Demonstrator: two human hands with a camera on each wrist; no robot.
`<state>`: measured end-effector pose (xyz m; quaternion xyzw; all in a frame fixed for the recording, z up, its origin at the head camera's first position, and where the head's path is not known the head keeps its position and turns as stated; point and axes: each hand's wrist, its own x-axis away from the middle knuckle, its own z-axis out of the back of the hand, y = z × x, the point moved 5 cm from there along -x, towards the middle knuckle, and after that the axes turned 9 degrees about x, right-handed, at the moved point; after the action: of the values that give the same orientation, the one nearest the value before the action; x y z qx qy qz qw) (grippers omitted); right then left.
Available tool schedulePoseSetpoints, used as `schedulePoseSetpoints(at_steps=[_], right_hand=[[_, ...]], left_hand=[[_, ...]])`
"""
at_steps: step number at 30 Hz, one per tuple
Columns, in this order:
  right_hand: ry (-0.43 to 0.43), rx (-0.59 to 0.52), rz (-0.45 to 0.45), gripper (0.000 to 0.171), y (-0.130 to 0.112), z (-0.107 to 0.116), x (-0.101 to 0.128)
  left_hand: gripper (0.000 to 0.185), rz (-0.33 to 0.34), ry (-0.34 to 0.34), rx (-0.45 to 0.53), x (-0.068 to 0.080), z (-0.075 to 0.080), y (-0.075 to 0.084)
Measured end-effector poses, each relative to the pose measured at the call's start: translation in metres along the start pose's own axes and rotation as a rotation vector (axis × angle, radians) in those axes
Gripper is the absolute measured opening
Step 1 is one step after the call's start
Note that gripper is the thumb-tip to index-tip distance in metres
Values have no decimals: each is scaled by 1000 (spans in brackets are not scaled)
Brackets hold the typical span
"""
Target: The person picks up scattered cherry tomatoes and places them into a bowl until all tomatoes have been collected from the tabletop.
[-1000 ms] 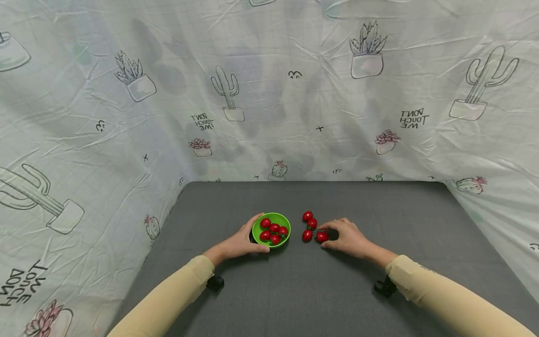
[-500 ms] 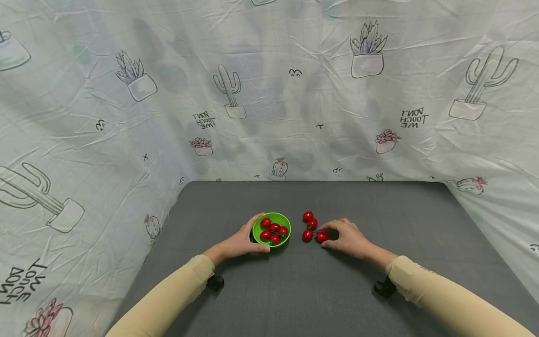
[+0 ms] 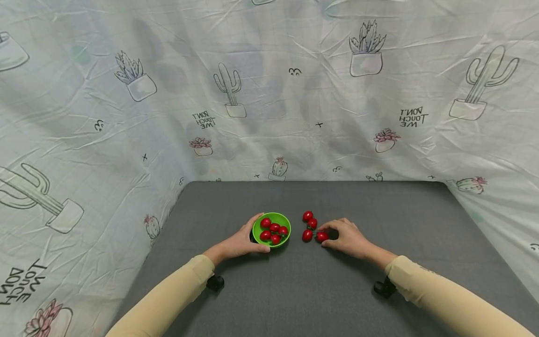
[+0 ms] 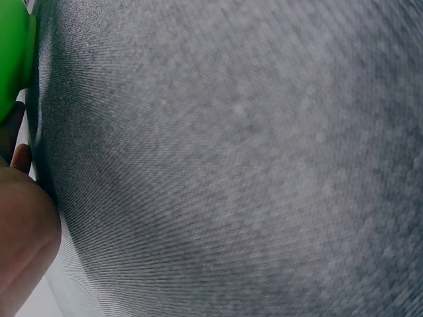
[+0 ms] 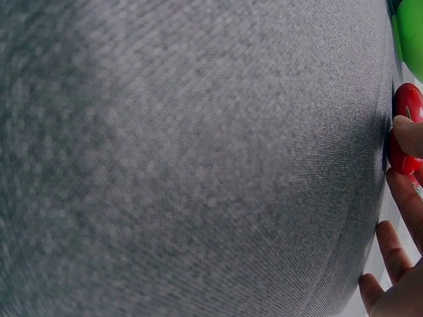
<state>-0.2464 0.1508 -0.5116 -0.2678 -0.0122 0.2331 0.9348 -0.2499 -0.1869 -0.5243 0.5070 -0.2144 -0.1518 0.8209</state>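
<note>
My left hand (image 3: 242, 243) grips a small green bowl (image 3: 279, 217) from its left side, thumb along the near side and fingers behind. Several red cherry tomatoes (image 3: 274, 227) lie inside it. To the right of the bowl, my right hand (image 3: 349, 239) pinches another cherry tomato (image 3: 322, 237) low at the tabletop, between thumb and fingers. Three loose tomatoes (image 3: 307, 235) sit just left of and beyond those fingertips. The right wrist view catches the pinched tomato (image 5: 400, 157) partly behind the thumb. At the left wrist view's edge, only part of the bowl (image 4: 12, 53) shows.
A dark grey cloth-covered table (image 3: 294, 290) lies under everything. Behind it and along its sides hangs a pale curtain (image 3: 269, 93) printed with cacti and potted plants. Both wrists carry a small black camera (image 3: 215, 282).
</note>
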Motion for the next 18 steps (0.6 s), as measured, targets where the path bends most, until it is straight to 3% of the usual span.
schedulePoseSetpoints(at_steps=[18], right_hand=[[29, -48, 7, 33, -2, 8, 0]], left_hand=[[112, -13, -4, 6, 0, -1, 1]])
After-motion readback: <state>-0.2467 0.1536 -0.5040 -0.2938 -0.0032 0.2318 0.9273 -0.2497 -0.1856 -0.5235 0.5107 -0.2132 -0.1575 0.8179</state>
